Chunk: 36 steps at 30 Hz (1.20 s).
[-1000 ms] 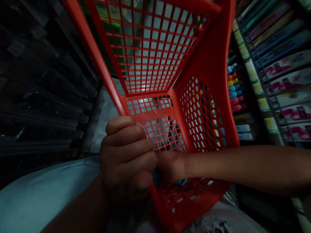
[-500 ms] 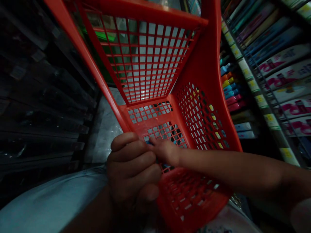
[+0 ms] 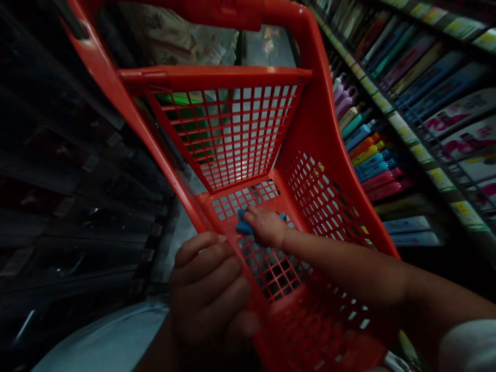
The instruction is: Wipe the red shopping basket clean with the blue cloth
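A red plastic shopping cart (image 3: 240,77) with grid walls fills the middle of the view, seen from above. My left hand (image 3: 213,289) is closed round the cart's near left rim. Inside the basket, low over its grid floor, my right hand (image 3: 265,227) has its fingers closed on a blue cloth (image 3: 245,222). Part of the cloth shows at the fingertips and a bit more beyond the hand. The right forearm reaches in across the cart's right side.
Shelves with price labels (image 3: 437,175) and colourful bottles (image 3: 368,150) run along the right. Dark stacked packages (image 3: 77,206) line the left. Beyond the cart are pale packages (image 3: 166,36) and a grey floor (image 3: 267,49).
My right hand has moved further from my left hand, and more of the blue cloth shows. The view has shifted, bringing the cart's far handle into sight. My left hand keeps its grip.
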{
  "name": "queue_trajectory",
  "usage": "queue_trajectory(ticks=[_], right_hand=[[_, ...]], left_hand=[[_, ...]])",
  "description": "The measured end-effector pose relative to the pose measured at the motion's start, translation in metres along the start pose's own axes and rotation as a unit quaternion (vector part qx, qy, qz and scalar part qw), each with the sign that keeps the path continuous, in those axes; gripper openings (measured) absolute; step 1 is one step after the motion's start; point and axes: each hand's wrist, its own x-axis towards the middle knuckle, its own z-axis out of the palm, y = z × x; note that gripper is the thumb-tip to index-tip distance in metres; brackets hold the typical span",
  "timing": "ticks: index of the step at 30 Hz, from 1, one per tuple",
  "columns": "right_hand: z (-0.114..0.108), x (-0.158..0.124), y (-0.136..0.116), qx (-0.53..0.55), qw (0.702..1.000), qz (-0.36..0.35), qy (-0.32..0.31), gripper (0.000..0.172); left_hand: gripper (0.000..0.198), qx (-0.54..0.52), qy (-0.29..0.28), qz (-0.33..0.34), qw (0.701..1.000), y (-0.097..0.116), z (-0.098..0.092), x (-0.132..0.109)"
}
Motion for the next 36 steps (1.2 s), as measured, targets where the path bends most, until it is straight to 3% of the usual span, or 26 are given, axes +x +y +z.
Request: queue_trajectory(ticks=[3, 5, 7, 10, 13, 15, 18, 20, 21, 23, 24, 26, 28, 30, 33, 34, 36], right_hand=[[-0.008, 0.041, 0.034, 0.019, 0.973, 0.225, 0.045, 0.030], [-0.007, 0.070, 0.033, 0.036, 0.951, 0.300, 0.064, 0.031], [-0.002, 0.092, 0.009, 0.046, 0.959, 0.273, 0.066, 0.032], [0.010, 0.105, -0.036, 0.070, 0.990, 0.114, 0.054, 0.026], [0.012, 0.097, -0.038, 0.062, 0.996, -0.044, 0.043, 0.023], [0.006, 0.087, -0.005, 0.038, 0.998, -0.018, 0.050, 0.021], [-0.007, 0.079, 0.058, -0.004, 0.986, 0.146, 0.080, 0.026], [-0.008, 0.078, 0.075, -0.027, 0.966, 0.238, 0.101, 0.030], [-0.005, 0.078, 0.072, -0.032, 0.958, 0.264, 0.107, 0.031], [0.007, 0.073, 0.047, -0.020, 0.966, 0.235, 0.107, 0.029], [0.014, 0.069, 0.030, -0.004, 0.976, 0.191, 0.099, 0.026], [0.024, 0.062, 0.001, 0.039, 0.996, 0.034, 0.067, 0.018], [0.024, 0.061, -0.006, 0.063, 0.996, -0.054, 0.038, 0.017], [0.016, 0.066, 0.005, 0.059, 0.997, -0.007, 0.042, 0.020], [0.009, 0.075, 0.020, 0.031, 0.981, 0.167, 0.088, 0.032], [0.011, 0.072, 0.018, 0.028, 0.978, 0.184, 0.092, 0.032], [0.023, 0.055, 0.002, 0.041, 0.988, 0.131, 0.075, 0.027]], left_hand=[[0.051, -0.014, -0.018, -0.008, 1.000, 0.000, 0.003, 0.002], [0.053, -0.014, -0.012, -0.014, 1.000, 0.002, 0.006, 0.001], [0.054, -0.011, 0.003, -0.012, 1.000, 0.004, 0.008, -0.001], [0.055, -0.005, -0.001, -0.015, 1.000, 0.005, 0.006, -0.004], [0.056, 0.003, -0.050, -0.038, 0.998, 0.005, 0.001, -0.004], [0.056, 0.009, -0.062, -0.055, 0.996, 0.005, -0.001, -0.003], [0.057, 0.002, -0.053, -0.066, 0.996, 0.007, 0.000, -0.001], [0.056, -0.009, -0.047, -0.068, 0.997, 0.007, 0.001, -0.001], [0.055, -0.012, -0.044, -0.066, 0.997, 0.007, 0.002, 0.000], [0.055, -0.014, -0.041, -0.058, 0.997, 0.007, 0.002, 0.000], [0.055, -0.015, -0.040, -0.057, 0.997, 0.008, 0.003, 0.000], [0.054, -0.017, -0.040, -0.065, 0.997, 0.008, 0.003, 0.000], [0.052, -0.021, -0.036, -0.076, 0.996, 0.008, 0.003, -0.001], [0.051, -0.028, -0.038, -0.067, 0.997, 0.007, 0.004, -0.001], [0.050, -0.033, -0.046, -0.043, 0.997, 0.006, 0.004, 0.001], [0.050, -0.034, -0.045, -0.038, 0.998, 0.006, 0.005, 0.002], [0.049, -0.043, -0.039, -0.039, 0.998, 0.005, 0.005, 0.004]])
